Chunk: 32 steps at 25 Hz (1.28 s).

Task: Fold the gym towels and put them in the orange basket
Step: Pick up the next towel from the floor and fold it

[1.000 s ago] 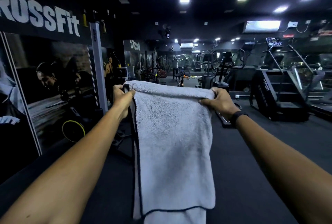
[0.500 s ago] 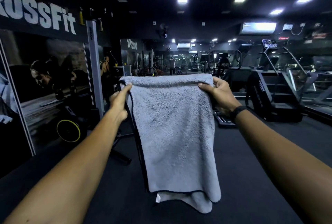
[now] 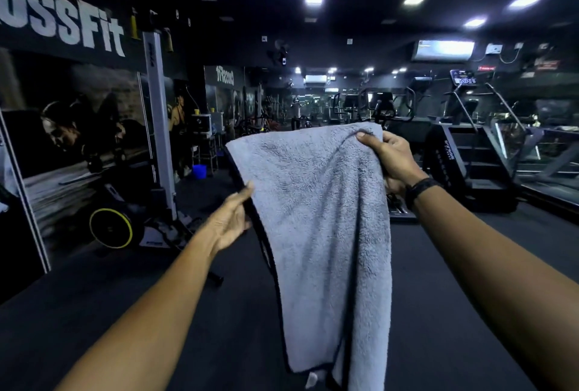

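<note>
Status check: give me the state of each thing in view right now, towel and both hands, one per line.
towel: grey, hanging doubled lengthwise in the air, not yet fully folded.
right hand: grips the towel's top right corner, holding it up.
left hand: fingers straight, touching the towel's dark-trimmed left edge below the top.

Two bare forearms enter from the lower corners; no sleeves show on either. The left hand [image 3: 230, 221] carries no ring, band or glove. The right hand [image 3: 393, 160] is likewise ungloved. A dark wristband [image 3: 421, 189] circles the right wrist; it looks braided or corded, but its detail is too dim to confirm.
</note>
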Each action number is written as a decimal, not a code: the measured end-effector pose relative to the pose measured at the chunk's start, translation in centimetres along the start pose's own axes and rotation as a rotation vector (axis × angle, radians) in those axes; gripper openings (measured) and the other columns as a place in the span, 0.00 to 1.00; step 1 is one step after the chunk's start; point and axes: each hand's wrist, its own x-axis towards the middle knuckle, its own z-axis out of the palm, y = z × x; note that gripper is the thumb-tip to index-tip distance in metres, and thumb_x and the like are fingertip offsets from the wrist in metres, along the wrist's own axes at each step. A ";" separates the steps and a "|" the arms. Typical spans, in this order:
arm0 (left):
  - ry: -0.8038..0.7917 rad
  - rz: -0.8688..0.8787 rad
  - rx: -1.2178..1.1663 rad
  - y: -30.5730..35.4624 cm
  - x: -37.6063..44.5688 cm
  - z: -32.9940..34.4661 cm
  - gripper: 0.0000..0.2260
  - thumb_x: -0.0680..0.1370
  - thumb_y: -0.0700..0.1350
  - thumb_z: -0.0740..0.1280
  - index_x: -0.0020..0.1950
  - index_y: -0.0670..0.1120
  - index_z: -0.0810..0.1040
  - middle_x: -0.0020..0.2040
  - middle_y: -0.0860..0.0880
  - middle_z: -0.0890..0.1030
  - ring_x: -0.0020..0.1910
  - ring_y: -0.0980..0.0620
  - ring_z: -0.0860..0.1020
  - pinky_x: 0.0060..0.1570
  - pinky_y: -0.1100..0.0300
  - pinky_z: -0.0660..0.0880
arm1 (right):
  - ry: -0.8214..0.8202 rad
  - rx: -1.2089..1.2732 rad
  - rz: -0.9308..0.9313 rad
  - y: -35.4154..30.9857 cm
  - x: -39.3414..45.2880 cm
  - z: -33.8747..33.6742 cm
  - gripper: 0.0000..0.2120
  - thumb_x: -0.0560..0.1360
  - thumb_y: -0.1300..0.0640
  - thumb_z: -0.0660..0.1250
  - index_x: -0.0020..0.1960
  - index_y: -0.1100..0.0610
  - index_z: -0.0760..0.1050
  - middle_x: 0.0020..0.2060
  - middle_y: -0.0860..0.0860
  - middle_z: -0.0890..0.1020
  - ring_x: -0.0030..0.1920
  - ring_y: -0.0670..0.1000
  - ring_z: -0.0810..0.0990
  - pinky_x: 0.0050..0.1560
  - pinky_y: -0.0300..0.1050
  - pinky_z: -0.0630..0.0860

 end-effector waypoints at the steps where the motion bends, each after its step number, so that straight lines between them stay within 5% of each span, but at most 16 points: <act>1: -0.026 -0.049 0.111 -0.6 -0.3 0.4 0.25 0.61 0.50 0.81 0.53 0.45 0.78 0.49 0.50 0.84 0.50 0.53 0.82 0.53 0.53 0.77 | -0.002 -0.001 -0.001 -0.1 0.0 -0.2 0.19 0.66 0.59 0.76 0.54 0.63 0.78 0.42 0.55 0.86 0.43 0.54 0.84 0.51 0.52 0.80; 3: -0.002 -0.065 0.184 -1.3 0.1 1.1 0.18 0.66 0.43 0.76 0.55 0.44 0.79 0.50 0.48 0.85 0.53 0.50 0.81 0.57 0.53 0.75 | -0.039 -0.019 0.002 -0.2 -0.3 -0.4 0.23 0.66 0.59 0.76 0.58 0.66 0.77 0.43 0.55 0.85 0.41 0.52 0.84 0.46 0.48 0.81; 7: 0.177 0.042 0.227 0.3 1.9 1.3 0.36 0.67 0.53 0.78 0.69 0.40 0.69 0.65 0.45 0.77 0.62 0.49 0.76 0.62 0.50 0.73 | -0.037 -0.111 0.066 0.4 -0.3 -1.6 0.29 0.62 0.56 0.79 0.58 0.67 0.77 0.49 0.59 0.84 0.46 0.54 0.84 0.54 0.51 0.80; 9: 0.296 0.132 0.399 1.3 2.5 1.7 0.24 0.73 0.47 0.74 0.66 0.40 0.72 0.61 0.48 0.78 0.57 0.52 0.77 0.51 0.61 0.75 | 0.045 -0.261 0.065 0.7 0.1 -2.6 0.26 0.62 0.56 0.80 0.55 0.67 0.80 0.49 0.60 0.84 0.47 0.55 0.82 0.56 0.53 0.79; 11: 0.346 0.208 0.628 2.5 3.1 2.1 0.15 0.75 0.44 0.72 0.60 0.41 0.76 0.55 0.49 0.80 0.53 0.52 0.78 0.45 0.65 0.74 | 0.124 -0.538 0.009 1.0 0.4 -3.3 0.18 0.66 0.56 0.79 0.49 0.66 0.81 0.46 0.59 0.85 0.42 0.52 0.81 0.49 0.51 0.79; 14: 0.391 0.147 0.769 3.7 3.8 1.4 0.20 0.76 0.48 0.71 0.63 0.39 0.73 0.60 0.46 0.77 0.50 0.49 0.78 0.50 0.56 0.76 | 0.094 -0.625 0.040 1.5 -0.1 -3.1 0.07 0.73 0.60 0.73 0.47 0.62 0.77 0.39 0.56 0.81 0.32 0.50 0.80 0.31 0.44 0.80; 16: 0.369 -0.050 0.559 3.9 3.7 1.4 0.23 0.79 0.46 0.66 0.70 0.38 0.63 0.71 0.43 0.67 0.48 0.49 0.77 0.53 0.49 0.78 | 0.010 -0.486 0.208 2.2 -0.1 -2.5 0.07 0.78 0.62 0.66 0.53 0.61 0.70 0.40 0.59 0.79 0.29 0.55 0.82 0.27 0.49 0.81; 19: 0.307 -0.086 0.218 4.3 2.3 2.5 0.27 0.78 0.41 0.67 0.73 0.39 0.59 0.78 0.44 0.55 0.70 0.41 0.66 0.47 0.42 0.80 | -0.019 -0.365 0.341 2.7 -0.1 -2.1 0.16 0.79 0.63 0.64 0.64 0.61 0.64 0.38 0.60 0.78 0.31 0.58 0.83 0.31 0.54 0.81; 22: 0.163 0.021 -0.090 4.6 1.6 1.5 0.39 0.62 0.54 0.80 0.68 0.41 0.70 0.73 0.44 0.67 0.71 0.45 0.66 0.51 0.37 0.77 | -0.033 -0.141 0.243 1.9 0.0 -1.8 0.20 0.76 0.55 0.69 0.62 0.64 0.69 0.47 0.62 0.81 0.41 0.57 0.85 0.40 0.52 0.83; 24: 0.104 0.168 -0.458 3.3 -0.2 1.0 0.26 0.66 0.61 0.73 0.54 0.44 0.79 0.59 0.45 0.80 0.61 0.46 0.77 0.58 0.38 0.73 | -0.091 0.091 0.161 0.7 -0.4 -1.3 0.29 0.69 0.39 0.68 0.56 0.64 0.74 0.51 0.60 0.82 0.48 0.55 0.83 0.47 0.49 0.83; 26: 0.213 0.198 -0.776 0.0 -1.2 0.7 0.20 0.74 0.62 0.63 0.46 0.46 0.78 0.45 0.47 0.84 0.48 0.47 0.82 0.51 0.49 0.78 | -0.089 0.256 0.086 -0.3 -0.3 -0.3 0.26 0.67 0.37 0.66 0.45 0.62 0.75 0.39 0.54 0.83 0.40 0.50 0.83 0.41 0.43 0.83; 29: 0.471 -0.158 -0.571 -5.9 -1.6 2.6 0.22 0.79 0.59 0.54 0.48 0.43 0.77 0.34 0.44 0.84 0.39 0.44 0.80 0.36 0.55 0.78 | -0.048 0.252 0.033 -0.4 -0.3 1.8 0.10 0.73 0.55 0.71 0.39 0.59 0.72 0.34 0.53 0.80 0.36 0.50 0.80 0.38 0.43 0.80; 32: 0.207 -0.575 -0.461 -9.7 -1.5 4.7 0.40 0.74 0.73 0.48 0.64 0.41 0.76 0.54 0.38 0.82 0.55 0.37 0.77 0.52 0.37 0.76 | -0.042 0.239 0.052 0.0 -1.0 3.5 0.09 0.74 0.64 0.69 0.37 0.59 0.73 0.33 0.53 0.79 0.36 0.50 0.78 0.39 0.43 0.79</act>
